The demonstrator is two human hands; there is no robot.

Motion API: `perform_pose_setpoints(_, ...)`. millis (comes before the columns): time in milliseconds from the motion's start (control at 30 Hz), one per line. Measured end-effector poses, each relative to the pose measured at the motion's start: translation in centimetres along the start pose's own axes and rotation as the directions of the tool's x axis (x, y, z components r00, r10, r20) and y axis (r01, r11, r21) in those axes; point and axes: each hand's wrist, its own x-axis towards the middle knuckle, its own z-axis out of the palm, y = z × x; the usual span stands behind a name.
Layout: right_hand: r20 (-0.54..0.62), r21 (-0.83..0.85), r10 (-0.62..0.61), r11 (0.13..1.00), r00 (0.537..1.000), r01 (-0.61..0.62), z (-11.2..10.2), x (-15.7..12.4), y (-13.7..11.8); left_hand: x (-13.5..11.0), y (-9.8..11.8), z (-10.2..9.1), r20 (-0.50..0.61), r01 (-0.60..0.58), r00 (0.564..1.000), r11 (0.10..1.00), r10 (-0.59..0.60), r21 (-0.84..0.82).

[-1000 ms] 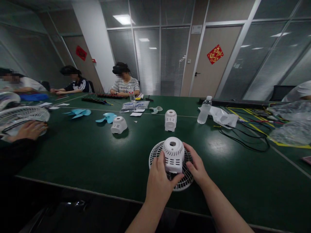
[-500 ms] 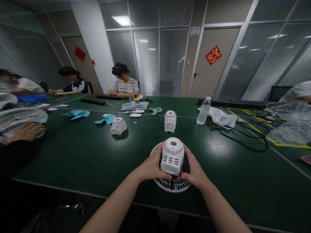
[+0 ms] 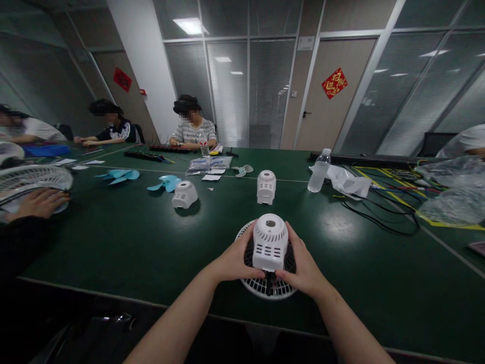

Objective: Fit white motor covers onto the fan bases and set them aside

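A white vented fan motor housing stands on a round white fan grille lying flat on the green table, close to its near edge. My left hand grips the housing's left side with curled fingers. My right hand clasps its right side, thumb at the lower front. A dark part shows under the housing between my thumbs.
Two more white housings stand mid-table, with blue fan blades beyond. A water bottle, white cloth and black cables lie to the right. A co-worker's hand rests on a grille at left; other people sit at the far side.
My left hand moved from the front of the housing to its left side. Both hands closed round the housing and drew it with the grille slightly nearer. Since half a second ago, almost nothing moved.
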Motion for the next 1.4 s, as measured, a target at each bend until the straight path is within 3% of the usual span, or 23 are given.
perform_pose_setpoints(200, 0.020, 0.025, 0.000, 1.000, 1.000, -0.001, -0.1, 0.0, 0.2, 0.0, -0.2, -0.1, 0.040, -0.006, 0.999, 0.999, 0.005, 0.034)
perform_pose_setpoints(700, -0.016, 0.027, -0.030, 0.999, 0.999, 0.031, 0.1, 0.0, 1.0, 0.2, -0.7, 0.3, -0.107, 0.026, 0.994, 1.000, -0.024, 0.009)
perform_pose_setpoints(1000, -0.039, 0.124, -0.029, 0.992, 0.999, 0.033, 0.7, 0.2, 1.9, 0.7, -1.4, 0.2, -0.066, 0.009, 0.998, 0.998, -0.013, -0.065)
perform_pose_setpoints(1400, -0.042, 0.124, 0.017, 0.992, 0.999, -0.012, 1.0, 0.3, 1.9, 1.0, -0.1, -1.1, 0.020, 0.038, 0.999, 0.968, -0.035, -0.247)
